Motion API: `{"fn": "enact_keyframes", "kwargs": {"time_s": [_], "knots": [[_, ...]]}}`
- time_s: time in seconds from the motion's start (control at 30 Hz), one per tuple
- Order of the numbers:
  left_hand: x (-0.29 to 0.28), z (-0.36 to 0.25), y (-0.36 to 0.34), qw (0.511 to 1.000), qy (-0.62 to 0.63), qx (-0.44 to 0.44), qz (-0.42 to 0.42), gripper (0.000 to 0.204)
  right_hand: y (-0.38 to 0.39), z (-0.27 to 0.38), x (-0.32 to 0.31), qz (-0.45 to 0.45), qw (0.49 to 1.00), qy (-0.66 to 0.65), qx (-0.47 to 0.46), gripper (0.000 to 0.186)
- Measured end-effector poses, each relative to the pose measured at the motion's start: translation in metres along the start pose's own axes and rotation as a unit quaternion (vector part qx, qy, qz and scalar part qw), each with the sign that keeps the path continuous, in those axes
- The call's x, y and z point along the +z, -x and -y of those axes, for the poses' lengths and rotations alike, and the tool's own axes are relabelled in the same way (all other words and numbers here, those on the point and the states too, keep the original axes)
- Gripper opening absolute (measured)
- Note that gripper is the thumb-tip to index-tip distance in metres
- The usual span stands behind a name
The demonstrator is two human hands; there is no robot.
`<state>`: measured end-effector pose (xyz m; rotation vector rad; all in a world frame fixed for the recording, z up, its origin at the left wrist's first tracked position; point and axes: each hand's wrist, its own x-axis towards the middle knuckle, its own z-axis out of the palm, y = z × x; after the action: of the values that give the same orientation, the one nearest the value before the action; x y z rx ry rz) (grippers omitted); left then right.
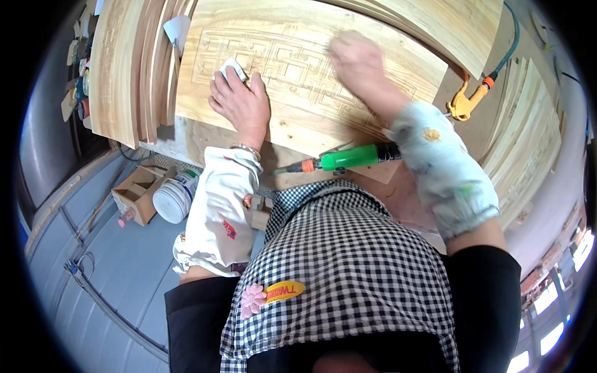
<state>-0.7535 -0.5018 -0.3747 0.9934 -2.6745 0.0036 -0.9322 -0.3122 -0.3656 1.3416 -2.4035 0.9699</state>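
A pale wooden panel with a carved geometric pattern lies in front of me. My left hand rests on its left part, fingers spread and laid flat. Under and just beyond those fingertips is a small white piece, perhaps folded paper or sandpaper. Over the carving farther right, my right hand is closed and smeared by motion. A thin dark tip shows at its left side; the rest of what it holds is hidden. Nearer to me lies a green air tool with an orange fitting, touched by neither hand.
Stacked wooden boards stand at the left, with a white scrap against them. More boards are at the right. An orange air blow gun hangs from a teal hose. Below left are a white bucket and a wooden box.
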Motion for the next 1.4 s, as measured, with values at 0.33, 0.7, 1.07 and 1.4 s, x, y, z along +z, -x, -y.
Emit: {"fn": "enact_keyframes", "kwargs": {"time_s": [0.33, 0.7, 1.07, 1.4], "knots": [[0.003, 0.004, -0.003, 1.000, 0.011, -0.013, -0.019, 0.064, 0.002, -0.001, -0.005, -0.031, 0.999, -0.043, 0.007, 0.010], [0.006, 0.003, -0.003, 0.999, 0.023, -0.013, -0.025, 0.061, 0.018, 0.000, -0.051, 0.133, 0.973, -0.036, 0.184, 0.015], [0.006, 0.005, -0.002, 0.999, 0.009, -0.014, -0.031, 0.061, 0.017, 0.002, -0.042, 0.100, 0.987, 0.036, 0.118, 0.010], [0.000, 0.000, -0.002, 1.000, 0.004, -0.023, -0.003, 0.063, 0.012, 0.003, -0.037, 0.105, 0.986, 0.046, 0.123, 0.009]]}}
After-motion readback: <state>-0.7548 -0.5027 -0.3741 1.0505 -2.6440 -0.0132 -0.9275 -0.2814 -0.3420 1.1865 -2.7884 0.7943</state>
